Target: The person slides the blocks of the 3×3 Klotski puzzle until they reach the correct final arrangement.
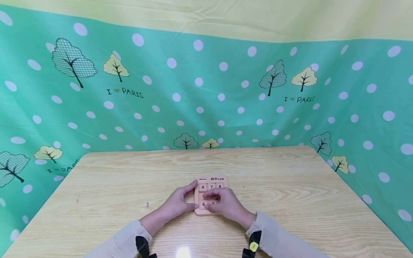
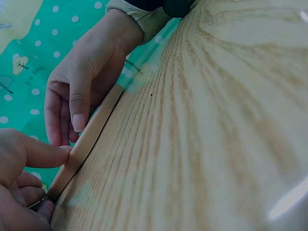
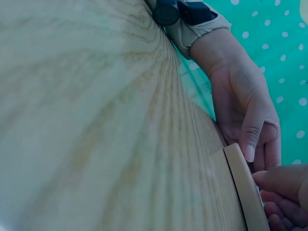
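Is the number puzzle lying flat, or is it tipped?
Lying flat: both wrist views show the number puzzle along the table, with only a thin dark line beneath.

Under your right hand (image 1: 227, 205), a peach, dark-numbered board (image 1: 196, 195); around it, tan grained table (image 1: 274, 182); beyond, mostly green, pale-dotted cloth (image 1: 211, 95).

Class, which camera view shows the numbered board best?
The head view: the numbered board faces up, its 8, 7, 4 and 6 readable, though the right hand hides part. Both wrist views show mainly its side edge, no numbers.
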`<state>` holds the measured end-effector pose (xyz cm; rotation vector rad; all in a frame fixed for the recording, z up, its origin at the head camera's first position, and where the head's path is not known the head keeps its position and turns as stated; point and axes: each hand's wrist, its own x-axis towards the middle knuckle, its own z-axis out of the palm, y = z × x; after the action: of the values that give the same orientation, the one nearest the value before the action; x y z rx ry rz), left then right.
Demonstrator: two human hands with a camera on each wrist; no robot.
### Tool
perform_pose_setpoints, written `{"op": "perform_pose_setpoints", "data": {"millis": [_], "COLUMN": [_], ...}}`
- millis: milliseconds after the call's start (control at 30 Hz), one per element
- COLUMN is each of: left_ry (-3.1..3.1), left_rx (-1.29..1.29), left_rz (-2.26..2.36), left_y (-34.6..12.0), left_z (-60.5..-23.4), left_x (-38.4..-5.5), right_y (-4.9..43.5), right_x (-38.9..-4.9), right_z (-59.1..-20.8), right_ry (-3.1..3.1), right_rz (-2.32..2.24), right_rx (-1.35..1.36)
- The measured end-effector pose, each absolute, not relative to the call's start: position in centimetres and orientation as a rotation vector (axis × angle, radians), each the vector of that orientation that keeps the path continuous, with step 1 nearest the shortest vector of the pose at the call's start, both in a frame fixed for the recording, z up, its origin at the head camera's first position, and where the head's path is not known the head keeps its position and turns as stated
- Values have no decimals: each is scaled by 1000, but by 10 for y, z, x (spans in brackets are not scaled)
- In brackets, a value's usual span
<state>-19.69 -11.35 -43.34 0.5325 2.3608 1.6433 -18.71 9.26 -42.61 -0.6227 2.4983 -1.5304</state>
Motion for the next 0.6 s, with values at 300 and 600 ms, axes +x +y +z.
{"op": "perform_pose_setpoints", "data": {"millis": [300, 600], "left_ry": [2344, 2349], "left_rx": [510, 528], "left_rz": [1637, 1644], "left_y": [-113, -114], "left_z": [-435, -435], "left_x": [-199, -199], "right_y": [93, 90], "right_x": [-188, -193], "right_z": [-425, -429], "right_ry": [2522, 2585], "right_rz": [-1475, -1450], "right_rx": [-658, -692]}}
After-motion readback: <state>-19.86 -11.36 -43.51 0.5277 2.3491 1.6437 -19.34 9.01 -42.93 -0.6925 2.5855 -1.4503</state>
